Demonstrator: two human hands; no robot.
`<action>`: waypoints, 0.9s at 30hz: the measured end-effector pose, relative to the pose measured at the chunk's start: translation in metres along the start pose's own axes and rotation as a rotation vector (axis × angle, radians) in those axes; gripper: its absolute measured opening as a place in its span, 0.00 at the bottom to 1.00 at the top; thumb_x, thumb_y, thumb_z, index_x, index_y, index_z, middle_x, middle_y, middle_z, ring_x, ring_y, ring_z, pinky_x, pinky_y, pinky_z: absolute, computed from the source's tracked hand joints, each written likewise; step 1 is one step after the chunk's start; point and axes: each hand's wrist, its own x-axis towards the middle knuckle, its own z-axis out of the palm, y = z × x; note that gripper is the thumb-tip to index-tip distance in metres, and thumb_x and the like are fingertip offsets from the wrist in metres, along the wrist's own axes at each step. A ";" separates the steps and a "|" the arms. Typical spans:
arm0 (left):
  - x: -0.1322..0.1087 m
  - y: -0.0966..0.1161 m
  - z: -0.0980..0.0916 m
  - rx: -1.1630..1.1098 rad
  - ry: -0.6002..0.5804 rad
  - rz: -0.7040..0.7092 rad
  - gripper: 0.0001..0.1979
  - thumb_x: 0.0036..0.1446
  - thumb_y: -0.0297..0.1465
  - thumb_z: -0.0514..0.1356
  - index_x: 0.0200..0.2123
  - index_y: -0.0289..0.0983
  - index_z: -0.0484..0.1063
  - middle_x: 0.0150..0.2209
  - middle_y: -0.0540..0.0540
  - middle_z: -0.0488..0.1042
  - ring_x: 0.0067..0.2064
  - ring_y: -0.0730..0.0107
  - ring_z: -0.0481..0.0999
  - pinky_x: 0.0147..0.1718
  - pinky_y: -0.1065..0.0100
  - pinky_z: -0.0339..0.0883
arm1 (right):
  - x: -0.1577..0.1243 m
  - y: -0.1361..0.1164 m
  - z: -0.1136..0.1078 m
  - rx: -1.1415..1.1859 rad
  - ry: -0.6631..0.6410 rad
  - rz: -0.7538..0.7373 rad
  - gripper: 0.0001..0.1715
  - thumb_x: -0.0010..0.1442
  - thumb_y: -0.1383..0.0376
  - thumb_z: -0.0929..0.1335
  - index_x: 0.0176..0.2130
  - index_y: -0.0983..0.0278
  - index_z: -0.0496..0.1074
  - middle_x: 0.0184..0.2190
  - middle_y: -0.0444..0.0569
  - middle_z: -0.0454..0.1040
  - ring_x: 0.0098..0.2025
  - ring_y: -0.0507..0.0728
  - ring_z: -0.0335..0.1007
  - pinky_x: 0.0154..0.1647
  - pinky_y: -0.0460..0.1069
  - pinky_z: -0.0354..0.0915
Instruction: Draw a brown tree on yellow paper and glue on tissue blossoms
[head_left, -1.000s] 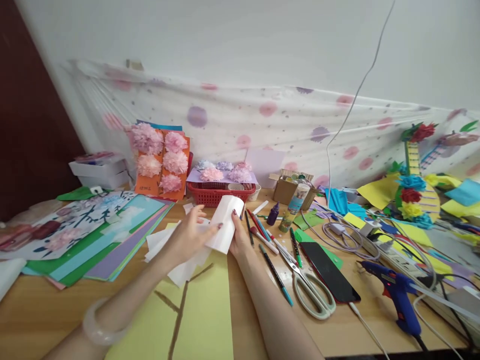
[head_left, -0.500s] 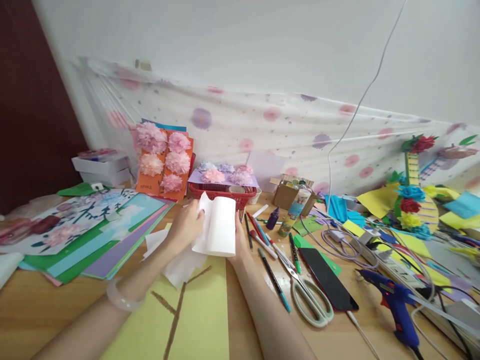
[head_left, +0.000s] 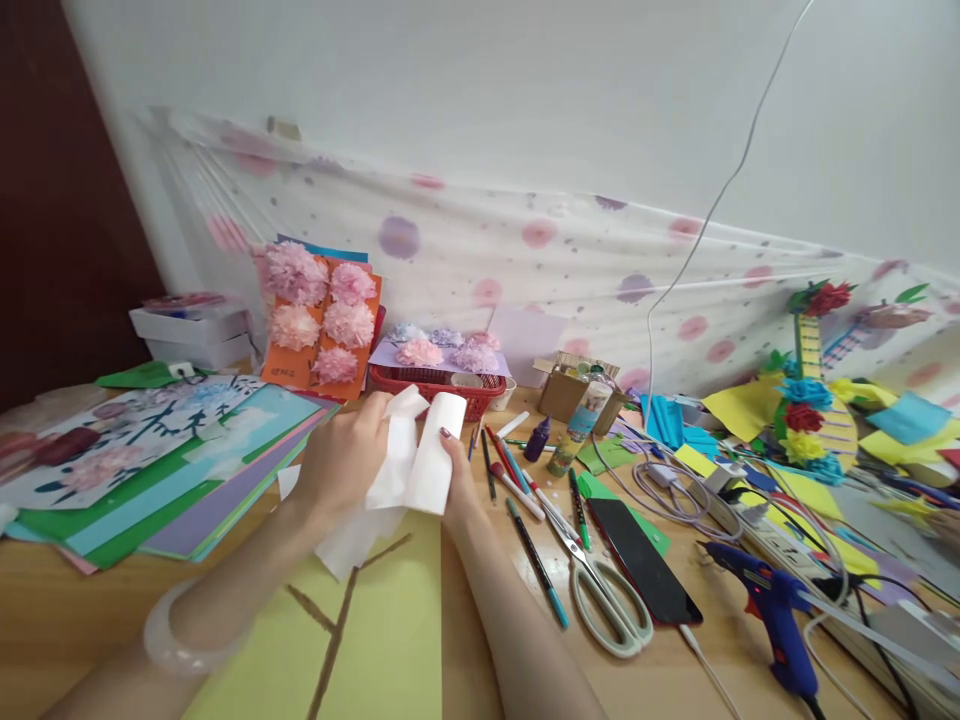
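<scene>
Both my hands hold a piece of white tissue paper (head_left: 420, 462) above the table, folded into a narrow upright strip. My left hand (head_left: 341, 462) pinches its crumpled left side, and a pale bangle sits on that wrist. My right hand (head_left: 455, 478) grips the strip's right edge from behind, thumb on the front. More white tissue (head_left: 346, 535) lies under my hands. Below it is a light green sheet (head_left: 390, 630) with a brown branch shape glued on.
Coloured paper sheets (head_left: 187, 480) are stacked at the left. A red basket (head_left: 450, 385) and an orange card with pink tissue flowers (head_left: 322, 320) stand behind. Pens, scissors (head_left: 600, 590), a phone (head_left: 641, 560), a blue glue gun (head_left: 772, 610) and cables lie at the right.
The tissue strip has been folded narrower and my hands have drawn closer together, shifting slightly left. The camera view has drifted a little.
</scene>
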 end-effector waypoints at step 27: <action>-0.002 -0.011 0.057 -0.133 -0.326 -0.217 0.16 0.65 0.33 0.44 0.42 0.37 0.71 0.41 0.37 0.80 0.43 0.55 0.79 0.36 0.65 0.64 | -0.014 -0.017 0.005 0.075 -0.112 0.133 0.17 0.58 0.55 0.69 0.41 0.64 0.74 0.38 0.51 0.81 0.48 0.62 0.75 0.51 0.58 0.70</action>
